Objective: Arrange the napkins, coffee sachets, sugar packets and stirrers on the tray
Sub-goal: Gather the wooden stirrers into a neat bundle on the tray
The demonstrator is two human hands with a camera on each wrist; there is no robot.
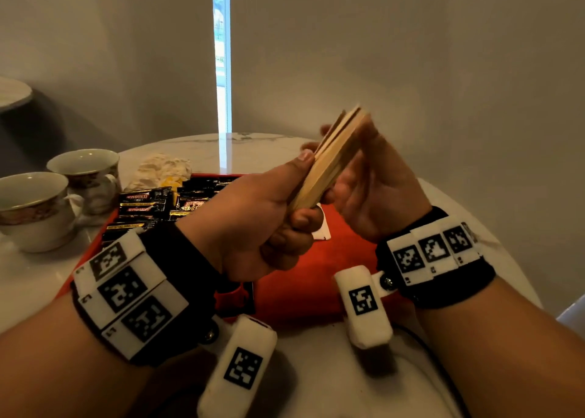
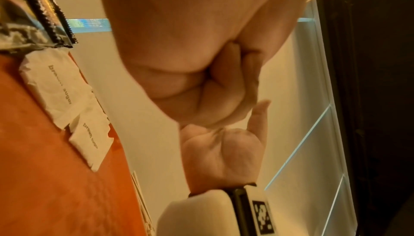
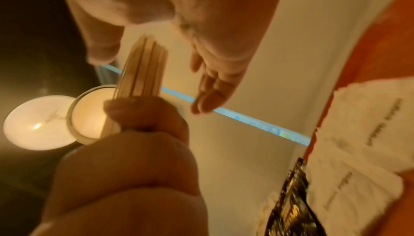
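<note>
While coffee sachets (image 1: 148, 205) and sugar packets (image 2: 67, 96) lie on the red tray (image 1: 316, 272) below, the left hand (image 1: 262, 224) grips a bundle of wooden stirrers (image 1: 332, 158); the right hand (image 1: 373, 192), fingers straight, presses their far side.

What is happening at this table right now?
A person's left hand grips a bundle of flat wooden stirrers above a red tray, while the open right hand steadies them. Black coffee sachets and white brown-sugar packets already lie on the tray. Two white cups stand beside it.
</note>
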